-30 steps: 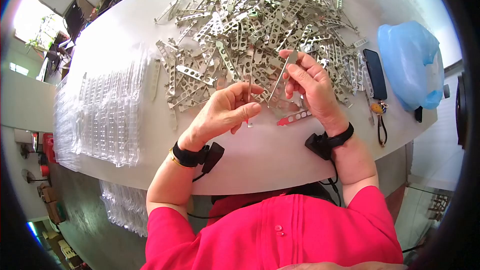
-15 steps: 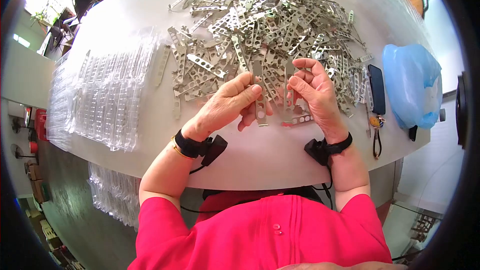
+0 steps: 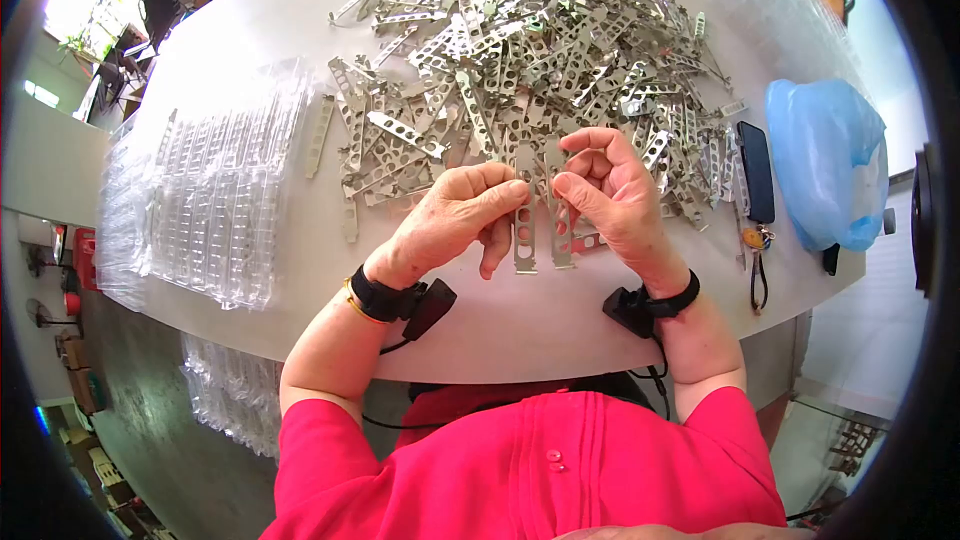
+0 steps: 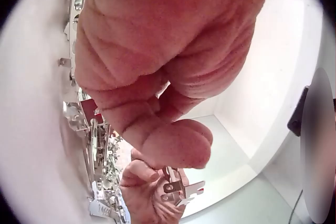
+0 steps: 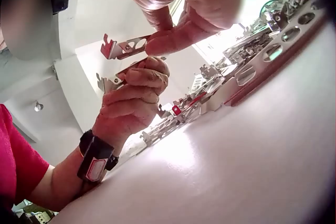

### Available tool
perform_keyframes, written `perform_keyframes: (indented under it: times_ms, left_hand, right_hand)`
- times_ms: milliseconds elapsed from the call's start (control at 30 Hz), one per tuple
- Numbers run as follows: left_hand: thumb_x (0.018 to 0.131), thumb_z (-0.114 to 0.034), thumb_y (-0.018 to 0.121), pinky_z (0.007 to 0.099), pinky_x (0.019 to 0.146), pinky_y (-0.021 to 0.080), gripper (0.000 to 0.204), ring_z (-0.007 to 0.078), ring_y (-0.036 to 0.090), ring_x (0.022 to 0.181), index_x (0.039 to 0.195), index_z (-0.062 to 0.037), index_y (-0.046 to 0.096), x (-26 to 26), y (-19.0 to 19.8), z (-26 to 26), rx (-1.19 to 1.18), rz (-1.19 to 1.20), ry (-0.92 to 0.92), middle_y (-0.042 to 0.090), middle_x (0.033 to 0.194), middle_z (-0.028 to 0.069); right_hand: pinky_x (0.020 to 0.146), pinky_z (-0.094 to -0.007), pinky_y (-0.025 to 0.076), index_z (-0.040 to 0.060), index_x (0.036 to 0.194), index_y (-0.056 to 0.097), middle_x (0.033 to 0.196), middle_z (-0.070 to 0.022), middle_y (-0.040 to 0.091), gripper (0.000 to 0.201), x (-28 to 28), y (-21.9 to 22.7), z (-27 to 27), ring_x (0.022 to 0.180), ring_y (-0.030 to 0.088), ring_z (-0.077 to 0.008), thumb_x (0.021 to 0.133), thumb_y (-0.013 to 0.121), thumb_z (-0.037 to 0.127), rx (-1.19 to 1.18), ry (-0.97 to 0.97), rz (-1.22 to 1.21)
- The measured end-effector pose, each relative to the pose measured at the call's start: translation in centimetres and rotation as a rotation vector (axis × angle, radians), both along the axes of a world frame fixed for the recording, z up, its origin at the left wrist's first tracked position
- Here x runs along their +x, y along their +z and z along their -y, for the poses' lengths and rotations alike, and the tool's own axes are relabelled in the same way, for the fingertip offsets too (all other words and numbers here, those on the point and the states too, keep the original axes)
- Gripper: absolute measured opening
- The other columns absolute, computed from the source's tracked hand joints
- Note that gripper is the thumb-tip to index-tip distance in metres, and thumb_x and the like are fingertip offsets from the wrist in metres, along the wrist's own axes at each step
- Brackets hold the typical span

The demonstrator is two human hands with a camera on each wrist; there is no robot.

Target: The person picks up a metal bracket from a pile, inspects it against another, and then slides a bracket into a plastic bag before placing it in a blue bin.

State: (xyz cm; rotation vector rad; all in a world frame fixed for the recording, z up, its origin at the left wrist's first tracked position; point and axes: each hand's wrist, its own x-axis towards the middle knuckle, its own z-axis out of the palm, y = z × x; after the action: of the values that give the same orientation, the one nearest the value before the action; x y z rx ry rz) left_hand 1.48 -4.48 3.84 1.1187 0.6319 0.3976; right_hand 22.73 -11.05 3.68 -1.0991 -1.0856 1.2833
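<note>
Between the thumb and fingers of my left hand (image 3: 450, 215) is a flat metal slot bracket (image 3: 525, 242) with round holes, its bent end toward me. My right hand (image 3: 615, 202) pinches a second slot bracket (image 3: 561, 242) of like shape. The two brackets stand nearly upright, side by side with a narrow gap, above the front of a large pile of metal brackets (image 3: 560, 50). In the right wrist view, the right hand's bracket (image 5: 126, 49) shows its bent tabs, just above the left hand (image 5: 131, 95). The left thumb hides much of its bracket in the left wrist view.
Clear plastic trays (image 3: 225, 200) are stacked at the left of the white table (image 3: 480, 340). At the right lie a phone (image 3: 756, 172), keys on a strap (image 3: 758, 250) and a blue plastic bag (image 3: 825, 165). A bracket with red (image 3: 590, 241) lies behind the right hand's bracket.
Both brackets have turned from nearly edge-on to showing their broad, holed faces. My hands have come closer together, bringing the brackets side by side.
</note>
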Motion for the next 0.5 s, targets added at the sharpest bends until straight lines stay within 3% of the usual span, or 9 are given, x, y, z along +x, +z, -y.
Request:
perform_keyframes:
  times_ms: [500]
  left_hand:
    - [0.103,-0.028,0.055,0.0217,0.039,0.038,0.027,0.0146,0.060,0.043,0.095,-0.0029,0.059,0.08,-0.24,0.00,-0.024,0.001,0.011,0.066,0.077,0.0080]
  right_hand:
    - [0.059,-0.0211,0.054,0.0024,0.122,0.049,0.089,-0.0009,0.059,0.031,-0.42,0.53,0.30,0.073,0.063,-0.0058,0.095,0.064,0.004,-0.071,0.039,-0.004]
